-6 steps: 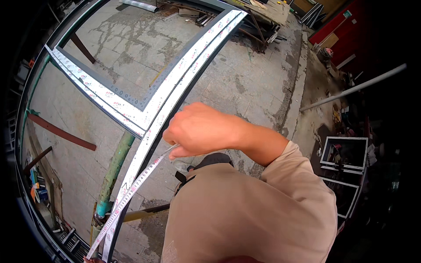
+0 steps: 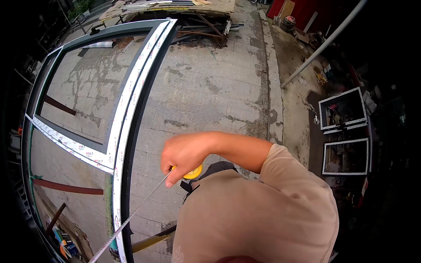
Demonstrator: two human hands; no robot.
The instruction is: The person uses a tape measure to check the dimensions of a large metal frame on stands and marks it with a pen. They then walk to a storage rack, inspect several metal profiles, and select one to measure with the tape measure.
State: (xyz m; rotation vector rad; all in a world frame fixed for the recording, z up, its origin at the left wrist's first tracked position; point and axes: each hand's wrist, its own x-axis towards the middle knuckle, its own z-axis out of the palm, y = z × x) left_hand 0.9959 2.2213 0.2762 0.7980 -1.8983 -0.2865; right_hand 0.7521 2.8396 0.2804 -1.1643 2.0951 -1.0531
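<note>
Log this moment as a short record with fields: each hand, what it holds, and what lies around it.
right hand: grips a yellow tape measure
tape blade: drawn out toward lower left, alongside the frame bar
left hand: not in view
window frame: large, dark, white film on its bars, lying on the paved ground
small frames: two, at right

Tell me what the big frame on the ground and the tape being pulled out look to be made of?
The frame looks like metal bars, probably aluminium: long straight sections, dark edges, white protective film on the faces. The tape seems thin painted steel, a stiff pale strip running from the yellow case in the right hand.
</note>
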